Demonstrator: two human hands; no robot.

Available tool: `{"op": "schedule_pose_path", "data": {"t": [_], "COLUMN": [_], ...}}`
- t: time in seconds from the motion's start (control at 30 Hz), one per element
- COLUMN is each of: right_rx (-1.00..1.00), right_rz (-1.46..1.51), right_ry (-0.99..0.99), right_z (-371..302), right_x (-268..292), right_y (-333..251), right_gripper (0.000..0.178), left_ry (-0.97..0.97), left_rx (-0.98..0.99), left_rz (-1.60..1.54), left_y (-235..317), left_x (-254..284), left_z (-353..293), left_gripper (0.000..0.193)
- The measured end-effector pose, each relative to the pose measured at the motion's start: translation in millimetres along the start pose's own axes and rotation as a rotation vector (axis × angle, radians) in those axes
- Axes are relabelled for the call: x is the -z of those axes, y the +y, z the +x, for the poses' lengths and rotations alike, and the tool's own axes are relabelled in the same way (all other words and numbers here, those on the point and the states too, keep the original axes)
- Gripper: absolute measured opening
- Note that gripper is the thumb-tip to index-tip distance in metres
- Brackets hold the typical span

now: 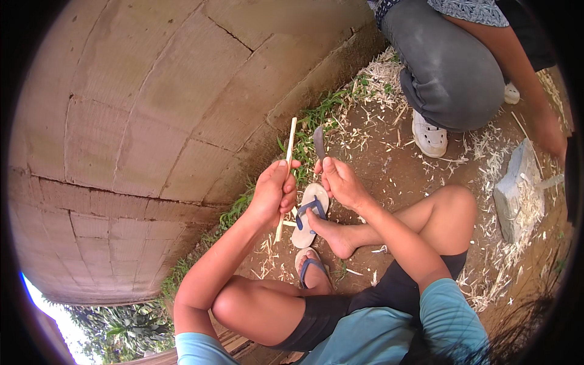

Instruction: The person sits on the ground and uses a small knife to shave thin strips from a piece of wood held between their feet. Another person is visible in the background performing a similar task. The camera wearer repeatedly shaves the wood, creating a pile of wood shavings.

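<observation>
My left hand is closed around a thin pale wooden stick, whose ends stick out above and below the fist. In my right hand is a knife with a short, dark, curved blade that points up and away from me. Its handle is hidden inside my fingers. The blade stands a little to the right of the stick, with a gap between them. Both hands are raised in front of me, above my sandalled feet.
A block wall rises on the left, with grass along its foot. Pale shavings litter the dirt ground. A grey stone lies at the right. Another person crouches at the upper right in white clogs. My flip-flops are below my hands.
</observation>
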State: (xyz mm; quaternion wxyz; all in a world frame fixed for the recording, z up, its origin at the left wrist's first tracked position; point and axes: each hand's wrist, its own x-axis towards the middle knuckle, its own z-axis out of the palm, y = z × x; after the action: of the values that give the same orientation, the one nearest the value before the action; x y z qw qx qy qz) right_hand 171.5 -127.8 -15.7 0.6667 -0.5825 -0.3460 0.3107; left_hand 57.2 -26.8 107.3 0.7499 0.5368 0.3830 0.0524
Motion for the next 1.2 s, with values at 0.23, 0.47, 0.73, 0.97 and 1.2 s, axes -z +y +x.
{"op": "schedule_pose_path", "data": {"t": [0.23, 0.47, 0.73, 0.97, 1.2], "right_rx": [0.276, 0.291, 0.342, 0.321, 0.172], "right_rz": [-0.782, -0.685, -0.534, -0.547, -0.39], "right_ry": [0.151, 0.118, 0.126, 0.103, 0.347], "right_z": [-2, -5, -4, -2, 18], "right_x": [10, 2, -6, 1, 17], "right_y": [-29, -13, 6, 13, 15], "right_gripper": [0.047, 0.045, 0.033, 0.029, 0.024], "left_ry": [0.012, 0.124, 0.283, 0.323, 0.212], "left_rx": [0.012, -0.003, -0.292, -0.295, -0.286], "left_rz": [0.128, 0.342, 0.889, 1.11, 0.918], "left_y": [-2, -17, -43, -38, -48], "left_x": [-4, -7, 11, -5, 1], "left_z": [0, 6, 16, 3, -2], "left_gripper": [0.025, 0.029, 0.027, 0.022, 0.023]}}
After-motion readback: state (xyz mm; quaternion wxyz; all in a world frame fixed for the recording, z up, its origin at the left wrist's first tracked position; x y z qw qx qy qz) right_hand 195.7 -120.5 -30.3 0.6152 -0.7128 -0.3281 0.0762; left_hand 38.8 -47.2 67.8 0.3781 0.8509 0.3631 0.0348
